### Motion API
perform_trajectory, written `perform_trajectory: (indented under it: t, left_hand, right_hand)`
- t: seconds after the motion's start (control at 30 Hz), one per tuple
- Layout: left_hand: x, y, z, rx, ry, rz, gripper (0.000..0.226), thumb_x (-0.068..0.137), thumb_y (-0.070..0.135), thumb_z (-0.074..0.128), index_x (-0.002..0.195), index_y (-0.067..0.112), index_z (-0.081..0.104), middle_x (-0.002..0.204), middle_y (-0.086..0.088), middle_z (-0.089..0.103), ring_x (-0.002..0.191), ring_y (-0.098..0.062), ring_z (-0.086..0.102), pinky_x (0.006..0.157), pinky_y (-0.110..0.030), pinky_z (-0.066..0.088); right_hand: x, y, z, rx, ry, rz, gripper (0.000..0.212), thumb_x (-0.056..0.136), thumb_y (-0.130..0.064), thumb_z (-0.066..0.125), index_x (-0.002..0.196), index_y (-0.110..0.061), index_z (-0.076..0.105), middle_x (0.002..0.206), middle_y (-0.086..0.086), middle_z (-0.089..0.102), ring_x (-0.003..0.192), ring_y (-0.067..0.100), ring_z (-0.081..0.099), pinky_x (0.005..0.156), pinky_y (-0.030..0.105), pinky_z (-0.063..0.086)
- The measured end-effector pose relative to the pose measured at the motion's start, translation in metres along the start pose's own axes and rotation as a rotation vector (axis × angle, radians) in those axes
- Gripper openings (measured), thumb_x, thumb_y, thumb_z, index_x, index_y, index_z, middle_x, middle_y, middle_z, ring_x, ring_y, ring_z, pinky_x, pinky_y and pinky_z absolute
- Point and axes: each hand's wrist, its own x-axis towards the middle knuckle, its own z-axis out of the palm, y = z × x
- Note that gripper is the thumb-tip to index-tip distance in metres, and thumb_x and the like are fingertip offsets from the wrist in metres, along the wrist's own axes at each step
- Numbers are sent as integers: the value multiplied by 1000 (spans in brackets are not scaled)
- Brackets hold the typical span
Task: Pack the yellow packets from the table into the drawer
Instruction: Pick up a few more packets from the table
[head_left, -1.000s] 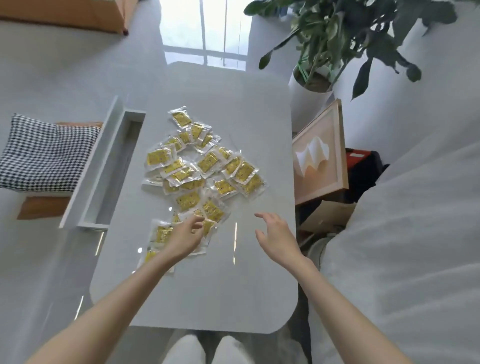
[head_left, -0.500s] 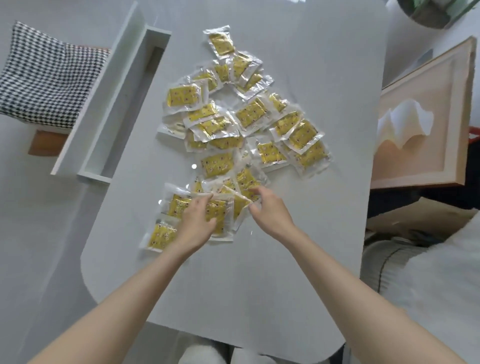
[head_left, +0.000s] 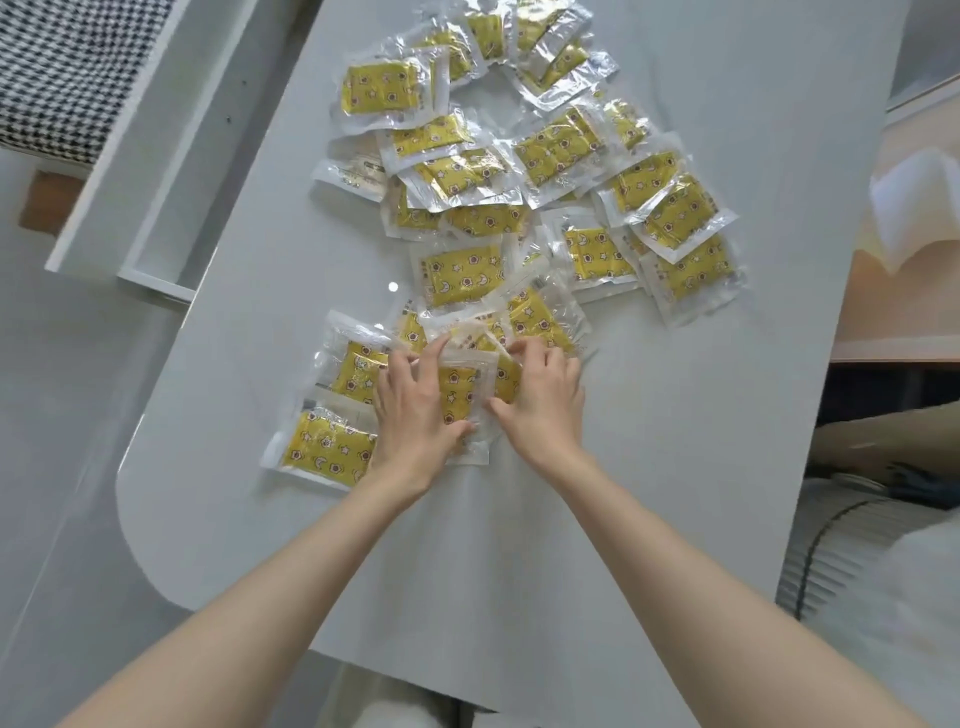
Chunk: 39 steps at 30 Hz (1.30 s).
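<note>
pinching crinkly yellow packet (head_left: 458, 396), glossy plastic

Left grip (head_left: 415, 413), right grip (head_left: 543, 402), close together

**1 head-worn view, tipped steeply down**

We see the scene through 1 wide-angle camera worn on the head, placed above the near edge of the white table (head_left: 675, 415) and facing forward and down. It sits close: both forearms enter from the bottom corners, and the left hand (head_left: 415, 410) and right hand (head_left: 543, 400) meet just below centre among the yellow packets (head_left: 462, 275). The drawer (head_left: 124, 156) falls upper left, a houndstooth cushion (head_left: 67, 67) fills the top-left corner, and a framed picture (head_left: 893, 249) is cut by the right edge.
</note>
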Motion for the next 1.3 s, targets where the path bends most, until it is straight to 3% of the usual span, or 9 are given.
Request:
perform_trajectory:
  t: [0.23, 0.4, 0.53, 0.67, 0.83, 1.0, 1.1, 1.23, 1.3]
  left_hand:
    - [-25, 1, -17, -554, 19, -291, 96, 73, 18, 81, 148, 24, 22, 148, 4, 39, 133, -16, 40, 101, -20, 31]
    - [-50, -36, -37, -710, -8, -571, 55, 62, 44, 82, 101, 10, 63, 97, -10, 70, 93, -29, 67, 80, -43, 56]
    - [-65, -66, -67, -515, -10, -497, 26, 72, 26, 81, 65, 18, 57, 62, 2, 55, 63, -20, 55, 57, -29, 43]
    - [-59, -89, -79, -407, -148, -438, 22, 74, 35, 78, 78, 15, 71, 74, -4, 70, 74, -21, 65, 66, -30, 48]
    - [-38, -94, -62, -774, 91, -969, 83, 53, 73, 74, 101, 6, 65, 118, -4, 55, 109, -22, 57, 91, -30, 48]
    - [-38, -73, -40, -957, 251, -1269, 69, 72, 54, 73, 116, 3, 59, 116, -8, 38, 95, -25, 52, 90, -33, 50]
    - [-39, -67, -30, -1114, 341, -1350, 50, 68, 38, 82, 105, 8, 65, 123, -9, 52, 92, -25, 63, 76, -40, 57]
    - [-38, -64, -20, -1200, 459, -1400, 30, 71, 21, 82, 85, 9, 59, 112, -8, 58, 77, -22, 61, 37, -23, 44]
    - [-37, -58, -20, -1166, 462, -1398, 31, 70, 24, 83, 88, 12, 60, 111, -2, 59, 75, -20, 62, 45, -24, 48]
  right_hand:
    - [-22, 10, -7, 276, -90, 195, 16, 85, -28, 64, 93, -18, 56, 101, 4, 60, 95, 24, 57, 72, 32, 42]
    - [-53, 3, -22, 565, -64, 289, 10, 88, -20, 62, 93, -13, 57, 77, -6, 59, 72, 16, 55, 56, 22, 38]
    - [-73, -8, -25, 593, -120, 247, 7, 90, -19, 61, 95, -17, 56, 79, -9, 58, 68, 1, 52, 55, 16, 36]
    - [-83, -17, -21, 616, -158, 221, 9, 91, -19, 61, 99, -19, 56, 84, -12, 60, 73, -2, 55, 58, 14, 39]
    - [-86, -22, -10, 652, -191, 225, 11, 91, -18, 61, 102, -15, 58, 88, -9, 63, 75, 5, 57, 61, 15, 44]
    - [-82, -31, 2, 618, -210, 203, 14, 92, -21, 59, 96, -7, 57, 83, 0, 60, 69, 12, 50, 56, 20, 38]
    - [-74, -38, 8, 618, -237, 204, 16, 94, -21, 58, 81, -14, 52, 73, -6, 51, 64, 9, 45, 53, 19, 32]
    - [-63, -47, 20, 647, -294, 213, 16, 94, -20, 57, 81, -19, 49, 71, -11, 46, 62, 2, 42, 49, 13, 32]
    - [-61, -50, 26, 642, -315, 229, 24, 94, -20, 57, 74, -22, 44, 70, -10, 44, 61, 3, 41, 49, 15, 32]
